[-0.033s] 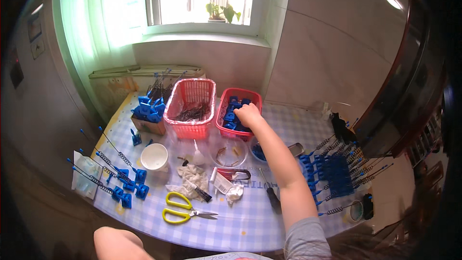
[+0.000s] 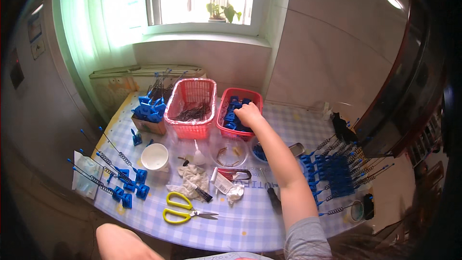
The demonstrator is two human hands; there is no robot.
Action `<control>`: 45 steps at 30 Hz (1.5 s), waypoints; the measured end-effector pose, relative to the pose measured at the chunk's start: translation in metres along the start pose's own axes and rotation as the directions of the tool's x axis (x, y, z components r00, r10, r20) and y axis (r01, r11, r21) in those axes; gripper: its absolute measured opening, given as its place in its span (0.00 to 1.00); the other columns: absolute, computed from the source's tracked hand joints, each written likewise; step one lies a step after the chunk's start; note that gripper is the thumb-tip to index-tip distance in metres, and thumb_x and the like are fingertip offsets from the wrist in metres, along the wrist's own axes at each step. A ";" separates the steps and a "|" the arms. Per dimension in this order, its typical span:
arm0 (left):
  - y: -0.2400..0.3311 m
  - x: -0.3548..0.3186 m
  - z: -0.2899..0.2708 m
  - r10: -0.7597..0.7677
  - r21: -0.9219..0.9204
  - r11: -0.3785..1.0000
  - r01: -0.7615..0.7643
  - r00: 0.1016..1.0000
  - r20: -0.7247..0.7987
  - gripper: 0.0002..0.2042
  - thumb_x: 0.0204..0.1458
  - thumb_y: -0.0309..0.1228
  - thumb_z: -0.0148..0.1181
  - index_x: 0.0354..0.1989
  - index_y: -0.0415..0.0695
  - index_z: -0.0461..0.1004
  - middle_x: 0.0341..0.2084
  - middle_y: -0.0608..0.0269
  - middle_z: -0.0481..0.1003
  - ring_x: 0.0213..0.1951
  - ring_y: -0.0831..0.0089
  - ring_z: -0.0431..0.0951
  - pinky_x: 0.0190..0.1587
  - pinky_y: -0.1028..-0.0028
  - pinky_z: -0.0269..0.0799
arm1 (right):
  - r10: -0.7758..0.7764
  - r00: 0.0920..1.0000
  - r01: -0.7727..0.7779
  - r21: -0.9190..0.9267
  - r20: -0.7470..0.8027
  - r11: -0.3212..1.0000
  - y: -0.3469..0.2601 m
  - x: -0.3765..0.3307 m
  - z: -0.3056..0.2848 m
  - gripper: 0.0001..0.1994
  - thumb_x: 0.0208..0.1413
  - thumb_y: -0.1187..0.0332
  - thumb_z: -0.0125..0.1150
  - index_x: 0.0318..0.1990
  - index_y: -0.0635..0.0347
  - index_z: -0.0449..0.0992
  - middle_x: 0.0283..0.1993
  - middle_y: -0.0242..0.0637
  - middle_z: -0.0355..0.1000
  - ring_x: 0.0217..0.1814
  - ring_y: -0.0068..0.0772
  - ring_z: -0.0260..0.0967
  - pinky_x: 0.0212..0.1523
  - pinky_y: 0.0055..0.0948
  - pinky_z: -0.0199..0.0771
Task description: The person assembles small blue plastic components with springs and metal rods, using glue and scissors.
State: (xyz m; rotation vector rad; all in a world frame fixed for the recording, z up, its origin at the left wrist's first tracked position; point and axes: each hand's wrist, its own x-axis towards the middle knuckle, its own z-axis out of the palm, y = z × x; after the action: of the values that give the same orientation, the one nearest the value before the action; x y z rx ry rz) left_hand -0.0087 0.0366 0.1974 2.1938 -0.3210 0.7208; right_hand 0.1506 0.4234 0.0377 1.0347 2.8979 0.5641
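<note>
My right hand point(image 2: 249, 114) reaches into the small red basket point(image 2: 261, 100) at the back. Its bent fingers are closed among blue plastic clips point(image 2: 230, 118); whatever they hold is hidden. Of my left arm point(image 2: 122, 243) only a bare part shows at the lower left edge, with the hand out of the picture. Left of the small basket stands a larger pink basket point(image 2: 190, 129) holding dark metal springs point(image 2: 193, 112). To the right lie rows of blue clips with springs and thin rods point(image 2: 337, 171). More such assembled pieces point(image 2: 126, 180) lie at the left.
Yellow-handled scissors point(image 2: 180, 209) lie near the front edge. Around the middle are a white cup point(image 2: 155, 156), a crumpled cloth point(image 2: 193, 178), a white tube point(image 2: 222, 183), a clear round dish point(image 2: 228, 163) and a black-handled screwdriver point(image 2: 274, 197). A box of blue clips point(image 2: 149, 126) stands at the back left.
My left arm has shifted very slightly to the right at the lower edge. The right hand stays in the small red basket.
</note>
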 end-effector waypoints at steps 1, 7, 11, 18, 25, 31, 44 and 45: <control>-0.002 -0.002 -0.001 -0.020 0.017 1.000 0.019 0.999 0.045 0.23 0.54 0.45 0.37 0.36 0.35 0.70 0.30 0.54 0.71 0.34 0.62 0.71 0.34 0.68 0.65 | -0.004 1.000 0.004 0.006 -0.004 1.000 0.000 0.002 -0.001 0.06 0.44 0.69 0.48 0.28 0.50 0.73 0.32 0.34 0.72 0.40 0.32 0.68 0.40 0.32 0.62; -0.063 -0.043 -0.027 -0.287 -0.234 0.930 0.283 0.958 0.016 0.15 0.46 0.30 0.52 0.40 0.33 0.67 0.38 0.47 0.69 0.42 0.57 0.69 0.45 0.65 0.63 | -0.054 0.999 0.053 0.051 0.007 0.997 0.010 -0.003 -0.011 0.07 0.42 0.70 0.50 0.29 0.47 0.74 0.29 0.33 0.72 0.36 0.30 0.70 0.36 0.33 0.59; -0.103 -0.076 -0.021 -0.460 -0.362 0.869 0.336 0.817 -0.346 0.16 0.44 0.30 0.55 0.40 0.33 0.67 0.37 0.50 0.69 0.41 0.61 0.69 0.44 0.68 0.63 | -0.110 0.984 0.117 0.042 -0.140 0.992 0.003 0.002 -0.004 0.09 0.42 0.70 0.49 0.32 0.47 0.74 0.32 0.35 0.72 0.37 0.31 0.70 0.40 0.34 0.62; -0.138 -0.105 -0.002 -0.630 -0.464 0.776 0.428 0.559 -0.538 0.12 0.46 0.28 0.53 0.36 0.33 0.69 0.33 0.54 0.72 0.38 0.67 0.71 0.42 0.71 0.65 | -0.030 0.998 0.011 0.333 0.053 0.943 -0.007 0.021 -0.001 0.12 0.42 0.72 0.48 0.35 0.53 0.74 0.37 0.41 0.71 0.40 0.40 0.69 0.41 0.38 0.67; -0.140 -0.104 0.001 -0.692 -0.554 0.721 0.415 0.475 -0.544 0.09 0.48 0.23 0.51 0.37 0.36 0.68 0.33 0.63 0.72 0.36 0.81 0.69 0.39 0.81 0.64 | 0.103 0.973 -0.145 0.205 0.205 0.968 -0.017 0.029 -0.006 0.10 0.42 0.73 0.48 0.32 0.60 0.75 0.38 0.48 0.70 0.40 0.43 0.69 0.38 0.36 0.70; -0.137 -0.099 0.000 -0.698 -0.535 0.716 0.449 0.444 -0.562 0.08 0.48 0.23 0.50 0.36 0.36 0.69 0.33 0.63 0.72 0.36 0.82 0.69 0.38 0.83 0.64 | 0.222 0.966 -0.241 0.146 0.133 0.960 -0.017 0.016 -0.018 0.09 0.41 0.71 0.52 0.32 0.55 0.73 0.35 0.47 0.70 0.39 0.45 0.69 0.38 0.39 0.70; -0.158 -0.072 0.021 -0.598 -0.474 0.749 0.462 0.165 -0.785 0.20 0.47 0.24 0.52 0.50 0.41 0.58 0.41 0.60 0.65 0.37 0.75 0.72 0.32 0.80 0.70 | -0.030 0.999 -0.033 0.949 0.025 -0.314 -0.078 -0.144 -0.102 0.08 0.49 0.68 0.55 0.36 0.61 0.70 0.30 0.26 0.69 0.30 0.13 0.62 0.29 0.16 0.63; -0.159 -0.071 0.024 -0.606 -0.481 0.744 0.463 0.166 -0.778 0.20 0.47 0.24 0.52 0.50 0.41 0.58 0.41 0.60 0.65 0.37 0.75 0.72 0.32 0.80 0.70 | -0.088 0.992 -0.118 0.918 0.091 -0.378 -0.089 -0.160 -0.107 0.08 0.49 0.69 0.55 0.36 0.61 0.70 0.31 0.27 0.69 0.31 0.13 0.63 0.30 0.16 0.63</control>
State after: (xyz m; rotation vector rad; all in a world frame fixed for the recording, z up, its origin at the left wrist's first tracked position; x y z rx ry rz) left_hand 0.0141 0.1224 0.0460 1.2494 0.9624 1.2864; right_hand 0.2073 0.2261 0.0910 0.7785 2.4105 -2.5248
